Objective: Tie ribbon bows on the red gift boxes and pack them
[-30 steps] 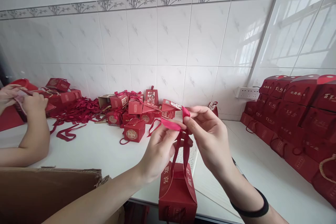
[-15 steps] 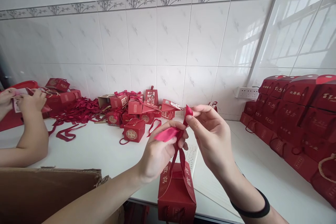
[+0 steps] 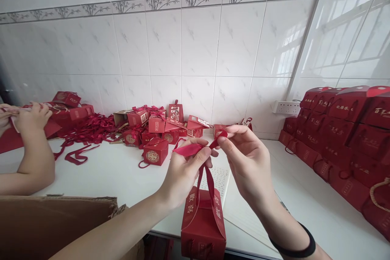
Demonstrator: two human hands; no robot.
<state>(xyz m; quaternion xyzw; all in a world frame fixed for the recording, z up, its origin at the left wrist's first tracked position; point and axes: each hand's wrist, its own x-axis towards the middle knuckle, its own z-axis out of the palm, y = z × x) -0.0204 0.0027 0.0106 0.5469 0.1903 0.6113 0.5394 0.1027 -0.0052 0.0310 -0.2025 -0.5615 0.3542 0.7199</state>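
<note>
A red gift box point(image 3: 203, 227) with gold lettering hangs by a red ribbon point(image 3: 209, 176) over the table's front edge. The ribbon runs up from the box top into both hands. My left hand point(image 3: 184, 174) is closed, pinching the ribbon between thumb and fingers, and one loose tail sticks out to the left. My right hand point(image 3: 248, 158) pinches the other ribbon end between thumb and forefinger, just right of the left fingertips. Some of the fingers behind the ribbon are hidden.
Small red boxes point(image 3: 155, 150) and a heap of ribbons point(image 3: 94, 128) lie along the wall. Stacked red boxes point(image 3: 338, 142) line the right. An open cardboard carton point(image 3: 57, 223) stands front left. Another person's arm point(image 3: 36, 150) works at far left. A written notebook point(image 3: 221, 176) lies behind the box.
My right hand has drawn its ribbon end down and tilted it sideways. The left thumb now presses over the ribbon crossing. The box has shifted slightly left.
</note>
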